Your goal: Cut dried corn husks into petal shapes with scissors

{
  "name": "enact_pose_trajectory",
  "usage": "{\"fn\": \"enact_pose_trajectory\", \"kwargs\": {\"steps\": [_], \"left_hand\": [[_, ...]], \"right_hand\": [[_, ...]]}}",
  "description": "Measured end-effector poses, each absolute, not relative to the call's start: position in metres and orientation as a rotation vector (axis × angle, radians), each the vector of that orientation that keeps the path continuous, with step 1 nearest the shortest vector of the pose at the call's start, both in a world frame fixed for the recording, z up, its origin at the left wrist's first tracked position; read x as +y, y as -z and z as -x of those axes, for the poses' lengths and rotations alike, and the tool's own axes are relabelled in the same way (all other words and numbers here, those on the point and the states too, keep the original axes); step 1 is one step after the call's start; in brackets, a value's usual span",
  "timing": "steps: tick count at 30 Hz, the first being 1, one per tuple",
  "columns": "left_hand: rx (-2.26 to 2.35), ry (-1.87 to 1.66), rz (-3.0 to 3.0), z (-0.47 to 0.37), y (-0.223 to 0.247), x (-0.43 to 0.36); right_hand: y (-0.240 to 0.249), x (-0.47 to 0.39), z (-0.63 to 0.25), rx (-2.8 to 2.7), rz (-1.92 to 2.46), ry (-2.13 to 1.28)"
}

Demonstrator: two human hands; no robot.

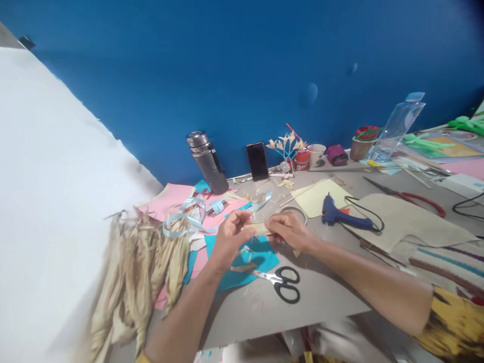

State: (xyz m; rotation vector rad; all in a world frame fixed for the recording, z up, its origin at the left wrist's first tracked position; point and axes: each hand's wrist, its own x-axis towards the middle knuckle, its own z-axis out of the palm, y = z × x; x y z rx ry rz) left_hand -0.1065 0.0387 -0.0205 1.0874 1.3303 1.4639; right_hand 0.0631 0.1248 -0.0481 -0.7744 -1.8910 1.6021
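Between my two hands a pale strip of dried corn husk (260,229) is stretched out. My left hand (235,233) pinches its left end, and my right hand (289,231) pinches the right end. Beneath them lies a sheet of blue paper (264,256) with husk scraps on it. Black-handled scissors (282,282) rest just below, their blades over the paper's edge. To the left, a heap of dried corn husks (132,267) hangs over the table's edge. Finished-looking husk flowers on blue stems (288,146) stand at the back.
A blue glue gun (346,217) lies on the right, near large red-handled scissors (408,194). Along the wall stand a grey flask (207,164), a phone (257,161), a paper cup (316,153) and a tilted plastic bottle (397,126). Light-blue ribbon (177,228) curls over pink paper.
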Motion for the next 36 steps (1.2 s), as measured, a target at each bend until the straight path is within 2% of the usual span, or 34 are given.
{"fn": "enact_pose_trajectory", "kwargs": {"steps": [4, 9, 16, 25, 30, 36], "left_hand": [[1.565, -1.288, -1.156, 0.103, 0.021, 0.041], [1.545, -1.242, -1.162, 0.105, 0.026, 0.043], [1.166, -1.234, -0.814, 0.104, 0.03, 0.04], [1.292, -1.145, -1.009, 0.1, 0.029, 0.039], [1.133, -1.092, -0.988, 0.102, 0.031, 0.037], [0.876, -1.009, -0.87, 0.105, 0.033, 0.035]], "right_hand": [[0.049, 0.121, -0.062, -2.005, 0.765, -1.377], [0.048, 0.123, -0.061, -2.032, 0.701, -1.305], [0.043, 0.123, -0.066, -2.055, 0.671, -1.481], [0.047, 0.115, -0.065, -2.189, 0.592, -1.32], [0.034, 0.115, -0.069, -2.267, 0.463, -1.308], [0.027, 0.115, -0.075, -2.181, 0.371, -1.568]]}}
